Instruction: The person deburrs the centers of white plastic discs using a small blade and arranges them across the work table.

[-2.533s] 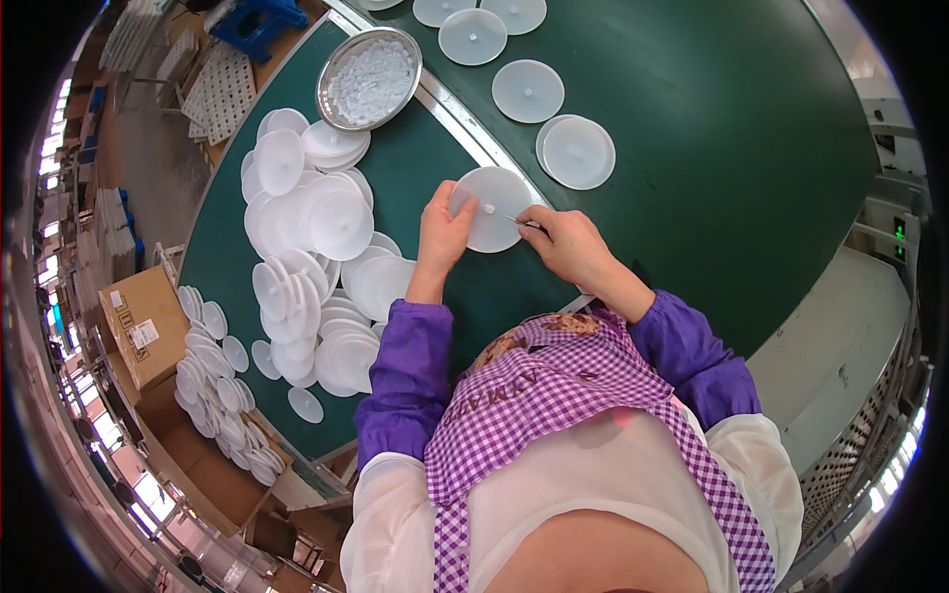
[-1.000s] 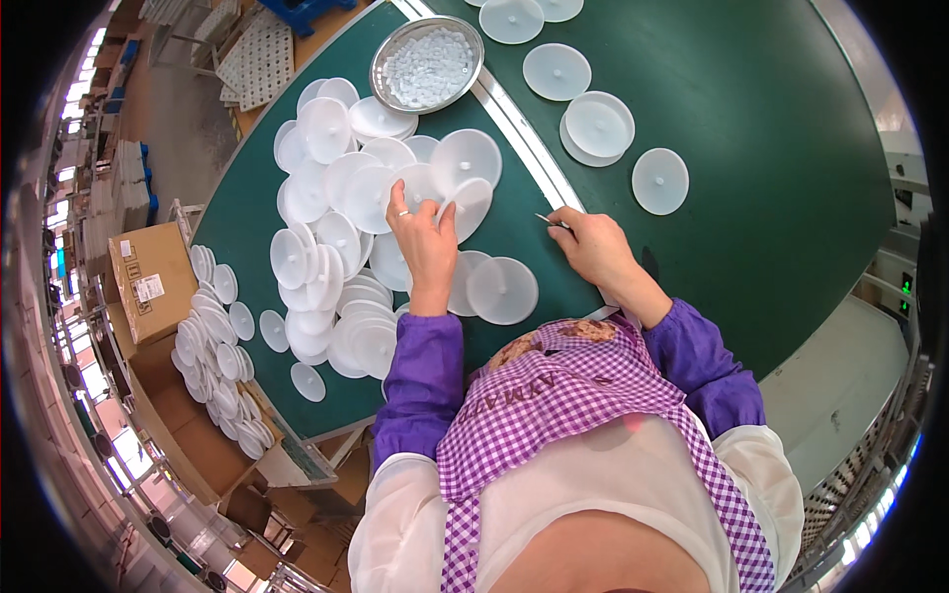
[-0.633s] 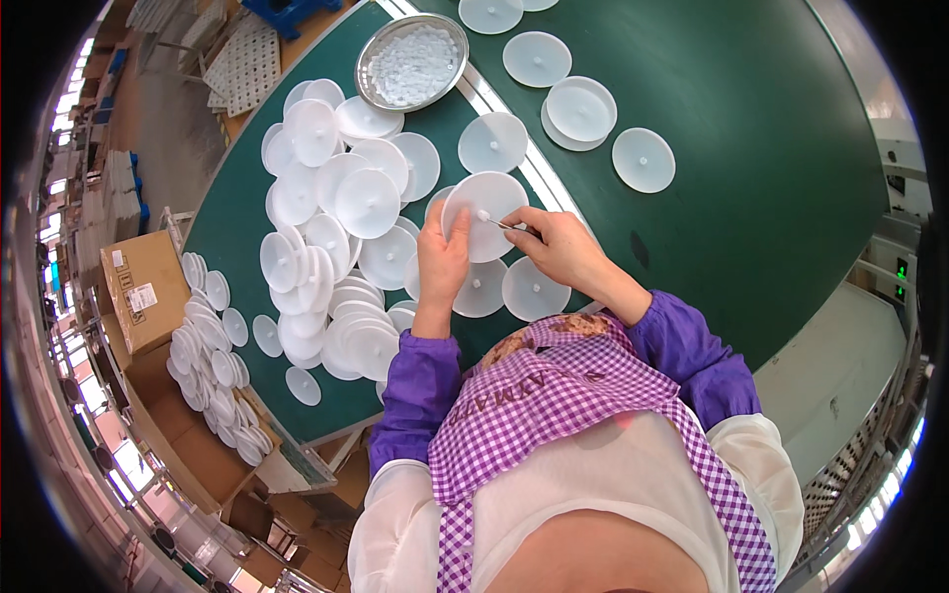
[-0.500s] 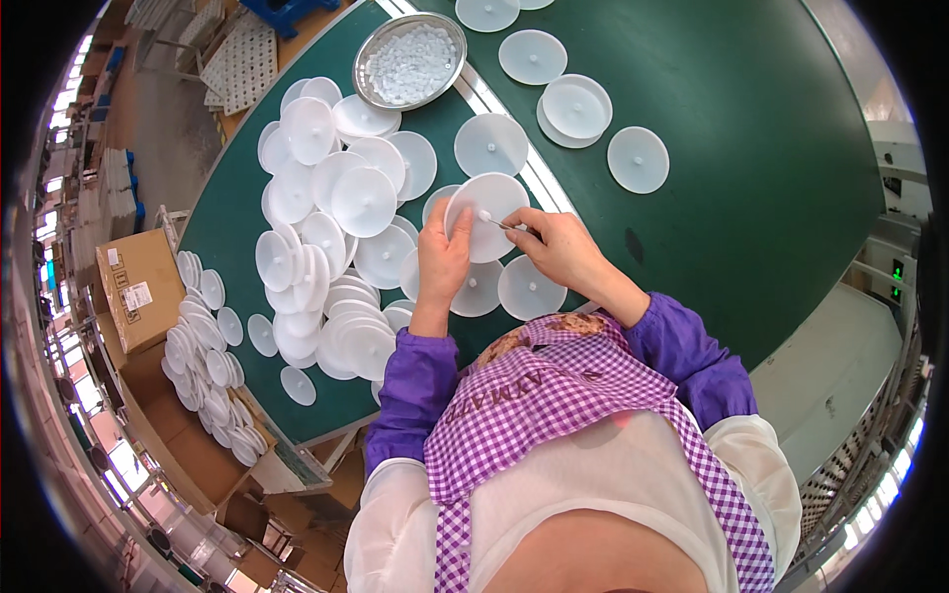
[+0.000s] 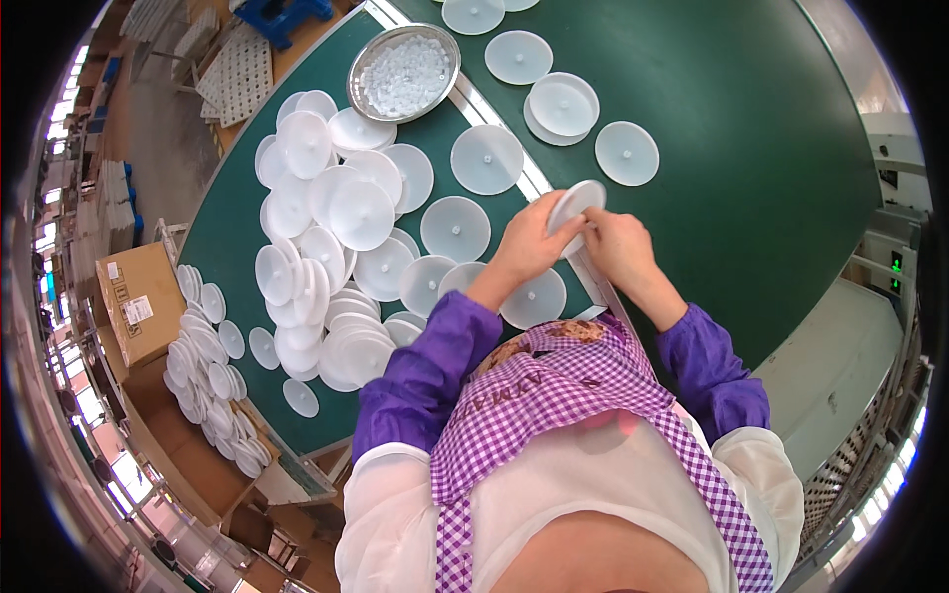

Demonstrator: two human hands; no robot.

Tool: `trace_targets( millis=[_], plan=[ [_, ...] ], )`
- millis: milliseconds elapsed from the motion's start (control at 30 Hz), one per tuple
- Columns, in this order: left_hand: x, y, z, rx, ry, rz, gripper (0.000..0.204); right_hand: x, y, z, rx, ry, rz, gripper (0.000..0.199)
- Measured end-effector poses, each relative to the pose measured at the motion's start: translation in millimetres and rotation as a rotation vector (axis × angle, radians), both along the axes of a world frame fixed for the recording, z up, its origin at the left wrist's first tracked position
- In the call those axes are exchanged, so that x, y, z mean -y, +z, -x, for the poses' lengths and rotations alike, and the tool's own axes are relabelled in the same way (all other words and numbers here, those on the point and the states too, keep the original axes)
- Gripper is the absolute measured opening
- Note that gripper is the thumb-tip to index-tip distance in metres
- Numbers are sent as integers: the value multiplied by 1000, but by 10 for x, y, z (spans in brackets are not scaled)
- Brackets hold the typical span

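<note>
A thin white translucent disc [image 5: 575, 205] is tilted up on edge over the metal strip, and my left hand [image 5: 532, 237] grips its left side. My right hand [image 5: 621, 245] is closed, fingertips up against the disc's lower right edge. Whatever lies inside its fingers is hidden. On the table beside my left hand are loose discs with small knobs at their centres, among them one disc [image 5: 456, 229] and another disc [image 5: 487, 159] farther away.
A large heap of discs [image 5: 361, 212] covers the left of the green table [image 5: 732, 168]. A metal bowl [image 5: 453, 71] of small white pieces stands at the back. Several discs, one disc [image 5: 628, 153] included, lie beyond the metal strip [image 5: 499, 117]. A cardboard box [image 5: 138, 296] stands at left.
Both hands moved right with the disc, which turned from facing up to nearly edge-on. The slim metal tool seen in my right hand before is out of sight.
</note>
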State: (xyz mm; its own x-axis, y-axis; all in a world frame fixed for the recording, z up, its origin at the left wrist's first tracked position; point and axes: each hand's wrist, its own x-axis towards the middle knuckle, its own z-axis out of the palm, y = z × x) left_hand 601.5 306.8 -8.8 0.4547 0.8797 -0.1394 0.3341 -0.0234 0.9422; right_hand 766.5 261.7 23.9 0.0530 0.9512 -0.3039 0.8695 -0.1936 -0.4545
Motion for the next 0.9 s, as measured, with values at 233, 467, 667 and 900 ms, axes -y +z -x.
trace_targets(
  millis=[233, 467, 667, 900],
  plan=[
    [-1020, -486, 333, -747, 197, -380, 52, -15, -70, -391, 40, -111, -58, 22],
    [-853, -544, 504, 65, 286, 314, 30, -148, 47, 46, -390, -151, 5, 23],
    [-464, 2, 359, 228, 298, 354, 24, -280, 129, 199, -642, -172, 131, 23],
    [-354, 126, 396, 209, 204, 293, 21, -246, 146, 277, -654, -176, 113, 23]
  ],
)
